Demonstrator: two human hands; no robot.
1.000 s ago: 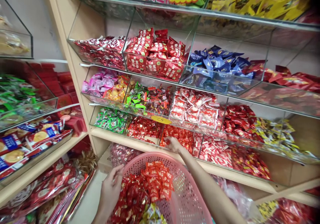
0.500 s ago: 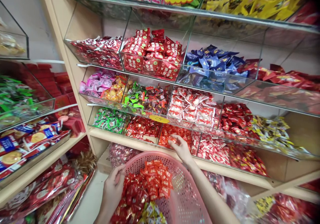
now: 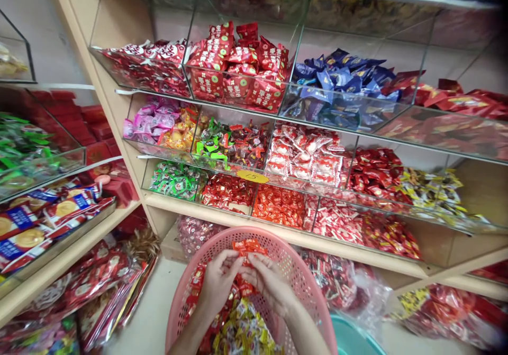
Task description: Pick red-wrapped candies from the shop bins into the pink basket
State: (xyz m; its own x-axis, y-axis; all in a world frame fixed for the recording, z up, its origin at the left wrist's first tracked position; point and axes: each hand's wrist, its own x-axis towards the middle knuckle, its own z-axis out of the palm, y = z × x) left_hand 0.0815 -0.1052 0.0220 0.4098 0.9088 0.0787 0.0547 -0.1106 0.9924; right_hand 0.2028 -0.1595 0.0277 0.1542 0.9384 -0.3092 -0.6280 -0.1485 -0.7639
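Both hands are inside a pink perforated plastic basket [image 3: 316, 297]. My left hand [image 3: 222, 278] has its fingers curled, the thumb and fingertips meeting over the candies. Facing it, my right hand [image 3: 270, 281] is closed in a similar pinch, and the two hands' fingertips nearly touch. Orange-red wrapped candies [image 3: 249, 246] lie just beyond and beneath the fingers. What the fingers hold, if anything, is hidden among these wrappers. Nearer me in the basket are yellow wrapped candies [image 3: 246, 326], with dark red ones [image 3: 196, 281] along the left side.
Beyond the basket stands a wooden shelf [image 3: 190, 209] with clear bins of wrapped candies. The bottom row includes orange-red candies [image 3: 280, 206]; a yellow price tag [image 3: 253, 176] hangs above. A teal tub [image 3: 353, 336] is at right, packaged biscuits [image 3: 59, 212] at left.
My right hand has drawn back from the shelf edge into the basket. My left hand has moved right, off the rim, to meet it. The view has tilted down.
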